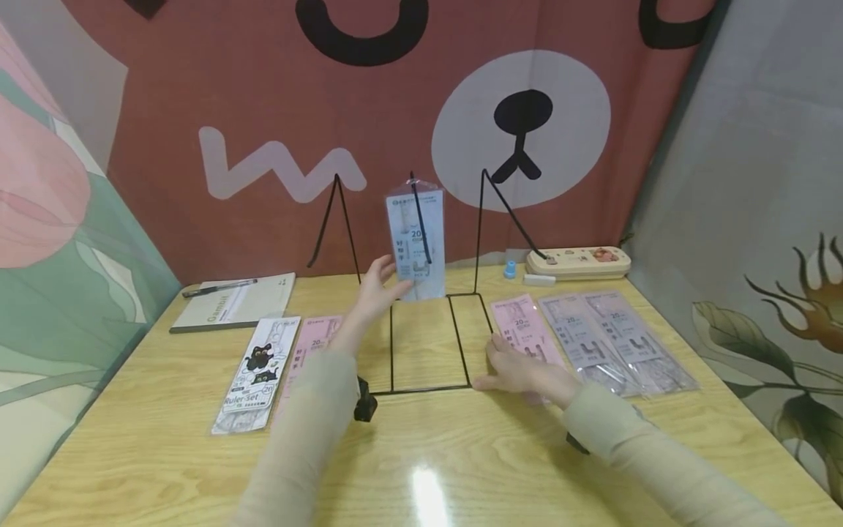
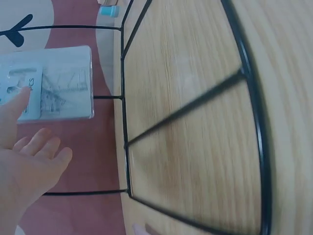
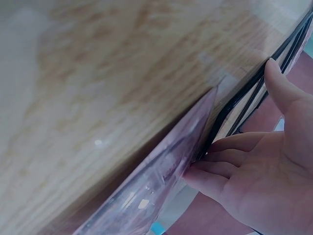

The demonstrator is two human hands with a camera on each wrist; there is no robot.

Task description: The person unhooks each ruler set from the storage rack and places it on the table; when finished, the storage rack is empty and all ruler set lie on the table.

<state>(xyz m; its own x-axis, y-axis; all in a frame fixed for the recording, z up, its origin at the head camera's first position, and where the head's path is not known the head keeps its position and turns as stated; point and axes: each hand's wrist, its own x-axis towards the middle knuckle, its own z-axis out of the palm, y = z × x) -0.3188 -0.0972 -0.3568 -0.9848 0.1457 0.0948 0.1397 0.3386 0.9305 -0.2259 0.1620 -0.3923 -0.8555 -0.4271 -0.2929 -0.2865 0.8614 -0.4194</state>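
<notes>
A black wire display rack [image 1: 431, 389] stands on the table with three upright prongs. From its middle prong hangs a bluish packaged ruler set [image 1: 398, 212], printed with 20 and Chinese characters. My left hand [image 1: 382, 289] is at the package's lower left edge, fingers extended and spread, thumb [image 2: 18, 102] overlapping its face in the left wrist view. At the rack's right front corner lies my right hand [image 1: 512, 368], fairly straight fingers and thumb touching the base wire [image 3: 239, 95]. Beside it lies a pink packaged ruler set [image 1: 523, 318], partly covered by that hand.
Two greyish-purple packaged ruler sets [image 1: 622, 333] lie at the right. Left of the rack are a white cat-print ruler set [image 1: 253, 369], another pink one [image 1: 312, 340], and a notebook [image 1: 263, 296] with a pen [image 1: 220, 288]. Behind, right, sit a pencil case [image 1: 582, 263] and small blue item [image 1: 510, 270].
</notes>
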